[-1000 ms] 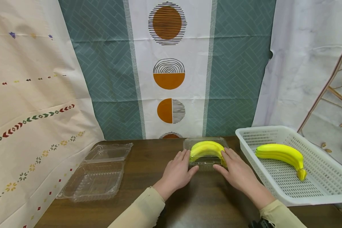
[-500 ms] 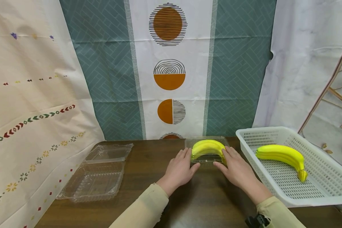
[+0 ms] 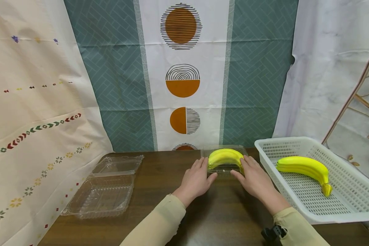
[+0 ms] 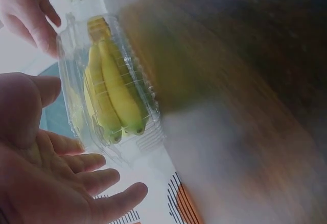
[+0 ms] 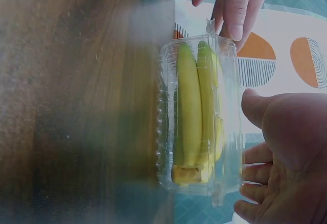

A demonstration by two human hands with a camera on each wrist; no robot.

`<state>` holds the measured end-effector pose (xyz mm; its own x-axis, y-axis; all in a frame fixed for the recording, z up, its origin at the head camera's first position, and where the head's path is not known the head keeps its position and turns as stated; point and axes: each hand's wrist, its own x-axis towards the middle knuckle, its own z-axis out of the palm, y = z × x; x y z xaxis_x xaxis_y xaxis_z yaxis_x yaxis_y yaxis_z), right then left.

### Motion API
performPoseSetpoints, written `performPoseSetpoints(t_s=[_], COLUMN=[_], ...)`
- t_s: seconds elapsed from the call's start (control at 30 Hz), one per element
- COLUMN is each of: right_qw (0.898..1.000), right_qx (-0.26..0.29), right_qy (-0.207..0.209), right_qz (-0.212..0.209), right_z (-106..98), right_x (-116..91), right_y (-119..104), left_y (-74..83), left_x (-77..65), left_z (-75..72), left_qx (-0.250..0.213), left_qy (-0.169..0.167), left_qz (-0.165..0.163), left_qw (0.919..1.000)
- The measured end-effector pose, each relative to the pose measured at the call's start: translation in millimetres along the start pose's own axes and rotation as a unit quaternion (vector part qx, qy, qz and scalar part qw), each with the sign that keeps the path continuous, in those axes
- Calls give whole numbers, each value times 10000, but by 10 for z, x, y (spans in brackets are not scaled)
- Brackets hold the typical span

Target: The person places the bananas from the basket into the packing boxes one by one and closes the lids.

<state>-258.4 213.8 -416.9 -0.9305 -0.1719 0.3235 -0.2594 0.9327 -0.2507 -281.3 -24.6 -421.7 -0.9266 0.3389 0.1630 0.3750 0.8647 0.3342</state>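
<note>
Nearest the camera, in the lower middle of the head view, two beige sleeves reached forward over the dark table [image 3: 160,164]. The left hand [image 3: 196,180] and the right hand [image 3: 253,180] lay with fingers straight and relaxed on either side of a clear box [image 3: 224,169], gripping nothing; their fingertips looked to be touching its near corners, though the wrist views showed the palms a little apart from the plastic.

The box sat at the middle of the frame, near the table's far edge, with its lid down over a bunch of bananas [image 3: 225,158]. In the right wrist view the bananas [image 5: 196,113] lay lengthwise inside the box [image 5: 200,117], fully enclosed.

At the lower left, well apart from the hands, an open box [image 3: 106,188] lay empty with its lid spread flat. At the right, a white basket [image 3: 265,150] held a second bunch [image 3: 304,167].

By my reading, one bunch was packed and closed; the other bunch was not yet packed, and the open box waited unfilled.

Farthest back hung patterned cloths [image 3: 181,68].
</note>
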Motion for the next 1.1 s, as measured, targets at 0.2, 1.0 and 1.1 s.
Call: performPoseSetpoints(t_s=[0.2, 1.0, 1.1], right_qw=[10000, 9987, 9986], right_qx=[42, 126, 139], right_qy=[-44, -331, -335], right_qz=[69, 372, 397], right_z=[-1, 10, 3], right_x=[46, 252, 270], right_y=[29, 100, 101], left_y=[24, 56, 58], left_x=[66, 302, 327], left_z=[14, 55, 57], left_qx=[-15, -129, -109], left_qy=[29, 68, 36], left_qz=[-55, -207, -206], left_qw=[10000, 9997, 9997])
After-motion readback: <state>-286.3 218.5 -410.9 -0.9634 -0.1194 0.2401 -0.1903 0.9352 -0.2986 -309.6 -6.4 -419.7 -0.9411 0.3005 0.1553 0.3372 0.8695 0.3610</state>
